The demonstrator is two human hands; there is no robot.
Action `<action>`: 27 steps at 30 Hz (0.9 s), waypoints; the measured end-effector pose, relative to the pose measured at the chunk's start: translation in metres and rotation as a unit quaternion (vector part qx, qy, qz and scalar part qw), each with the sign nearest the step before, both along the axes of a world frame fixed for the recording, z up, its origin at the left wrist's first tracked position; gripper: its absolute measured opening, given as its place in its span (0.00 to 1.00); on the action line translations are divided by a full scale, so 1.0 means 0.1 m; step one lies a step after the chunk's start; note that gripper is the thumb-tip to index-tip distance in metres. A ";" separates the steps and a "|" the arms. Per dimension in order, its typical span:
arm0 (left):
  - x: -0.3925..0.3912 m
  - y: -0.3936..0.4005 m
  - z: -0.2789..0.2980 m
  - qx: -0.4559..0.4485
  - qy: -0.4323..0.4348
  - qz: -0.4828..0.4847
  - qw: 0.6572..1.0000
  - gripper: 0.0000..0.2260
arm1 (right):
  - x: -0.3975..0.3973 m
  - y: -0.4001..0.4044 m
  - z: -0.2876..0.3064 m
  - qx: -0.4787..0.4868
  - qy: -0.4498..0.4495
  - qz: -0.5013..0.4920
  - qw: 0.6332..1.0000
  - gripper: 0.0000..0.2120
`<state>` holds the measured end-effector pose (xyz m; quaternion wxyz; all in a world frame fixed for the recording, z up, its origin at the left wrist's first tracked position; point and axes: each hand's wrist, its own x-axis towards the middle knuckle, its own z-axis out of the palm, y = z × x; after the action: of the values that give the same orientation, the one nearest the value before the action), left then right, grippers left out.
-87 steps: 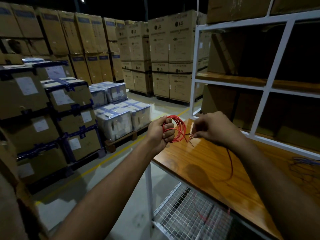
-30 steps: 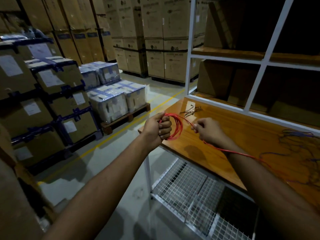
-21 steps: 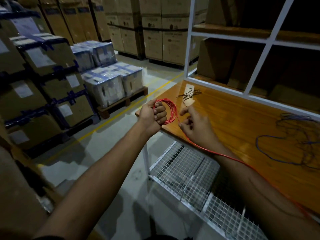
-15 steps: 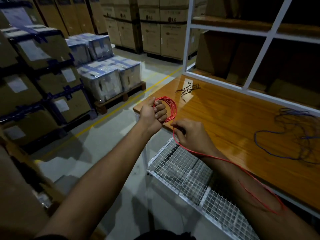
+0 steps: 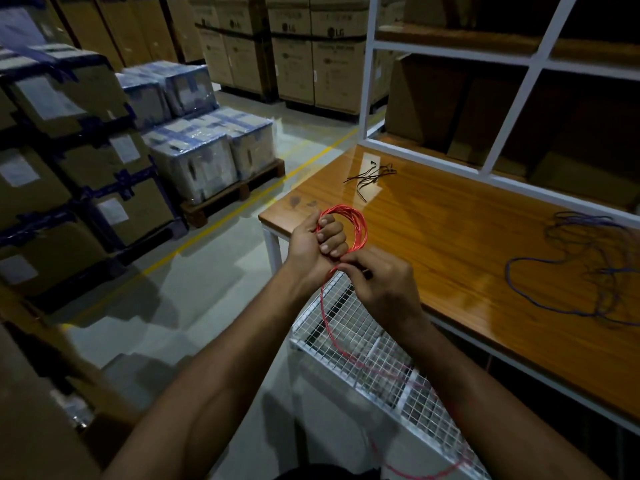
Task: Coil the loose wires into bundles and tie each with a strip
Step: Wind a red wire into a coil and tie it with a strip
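left hand (image 5: 317, 245): fingers curled tight round the red wire coil (image 5: 349, 226), held upright over the near left corner of the wooden table (image 5: 450, 244). several loops stand above the fist. right hand (image 5: 379, 284): just beside and touching the left, thumb and fingers pinching the loose red wire tail (image 5: 323, 306) right under the coil. from the pinch the tail drops in front of the white wire mesh shelf (image 5: 377, 358) under the table, then sweeps right across the bottom of the view. blue wire (image 5: 571, 268): loose, uncoiled, sprawled on the table's right part, well apart from both hands. black tie strips (image 5: 370, 176): small scattered heap at the far left end of the table, untouched. cardboard boxes (image 5: 86, 168) stacked on the floor to the left
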<state>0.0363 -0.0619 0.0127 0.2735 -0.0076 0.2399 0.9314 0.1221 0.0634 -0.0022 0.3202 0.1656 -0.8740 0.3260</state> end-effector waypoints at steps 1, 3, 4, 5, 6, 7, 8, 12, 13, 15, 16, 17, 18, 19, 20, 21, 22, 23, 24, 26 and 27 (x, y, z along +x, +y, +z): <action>0.01 0.00 0.01 0.006 0.002 -0.005 1.000 0.18 | 0.01 -0.01 -0.01 -0.029 0.002 -0.009 1.000 0.03; 0.01 0.01 0.02 0.015 0.007 -0.018 1.000 0.18 | 0.02 -0.02 -0.02 -0.082 0.001 -0.026 0.996 0.03; 0.02 0.02 0.03 0.017 0.010 -0.024 1.000 0.18 | 0.03 -0.03 -0.04 -0.102 -0.001 -0.035 0.994 0.03; 0.03 0.03 0.04 0.019 0.012 -0.030 0.999 0.18 | 0.03 -0.04 -0.05 -0.125 -0.007 -0.042 0.991 0.03; 0.03 0.04 0.04 0.022 0.016 -0.036 0.999 0.18 | 0.03 -0.05 -0.06 -0.157 -0.017 -0.044 0.987 0.03; 0.04 0.05 0.05 0.024 0.022 -0.040 0.999 0.18 | 0.04 -0.06 -0.07 -0.192 -0.029 -0.043 0.980 0.02; 0.04 0.06 0.06 0.023 0.030 -0.043 0.998 0.18 | 0.05 -0.08 -0.06 -0.227 -0.039 -0.043 0.972 0.02; 0.05 0.09 0.09 0.016 0.049 -0.042 0.998 0.18 | 0.03 -0.14 0.01 -0.380 -0.112 -0.045 0.917 0.05; 0.07 0.11 0.09 0.015 0.053 -0.039 0.998 0.18 | 0.01 -0.14 0.01 -0.400 -0.131 -0.052 0.906 0.07; 0.12 0.18 0.08 0.010 0.061 -0.030 0.998 0.18 | -0.02 -0.15 0.01 -0.419 -0.169 -0.078 0.889 0.11; 0.14 0.21 0.08 0.009 0.064 -0.027 0.998 0.18 | -0.03 -0.16 -0.01 -0.419 -0.185 -0.096 0.884 0.14; 0.15 0.23 0.08 0.010 0.065 -0.026 0.998 0.19 | -0.03 -0.16 -0.01 -0.411 -0.197 -0.115 0.883 0.16; 0.15 0.24 0.07 0.012 0.063 -0.024 0.998 0.19 | -0.03 -0.16 -0.01 -0.396 -0.207 -0.128 0.885 0.18; 0.15 0.25 0.06 0.012 0.059 -0.019 0.998 0.20 | -0.03 -0.15 0.01 -0.378 -0.222 -0.132 0.889 0.19; 0.14 0.25 0.04 0.010 0.050 -0.012 0.999 0.20 | -0.01 -0.12 0.03 -0.363 -0.248 -0.125 0.889 0.18; 0.13 0.24 0.02 0.008 0.038 -0.006 0.999 0.20 | 0.01 -0.09 0.05 -0.351 -0.281 -0.107 0.887 0.17; 0.13 0.24 0.00 0.005 0.028 0.000 1.000 0.20 | 0.03 -0.06 0.09 -0.343 -0.317 -0.081 0.881 0.14; 0.12 0.24 -0.02 -0.001 0.018 0.008 1.000 0.19 | 0.07 -0.04 0.13 -0.340 -0.354 -0.049 0.870 0.12; 0.10 0.23 -0.04 -0.008 0.009 0.018 1.000 0.19 | 0.12 -0.04 0.19 -0.343 -0.390 -0.016 0.854 0.10; 0.05 0.21 -0.08 -0.030 -0.001 0.035 0.999 0.19 | 0.24 -0.06 0.31 -0.337 -0.450 0.039 0.826 0.11; 0.02 0.20 -0.11 -0.042 -0.002 0.040 0.998 0.18 | 0.30 -0.08 0.38 -0.317 -0.471 0.059 0.821 0.14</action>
<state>0.0385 -0.0421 0.0021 0.2359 -0.0303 0.2774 0.9308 0.1521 0.0556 0.0354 -0.1160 -0.0678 -0.7551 0.6417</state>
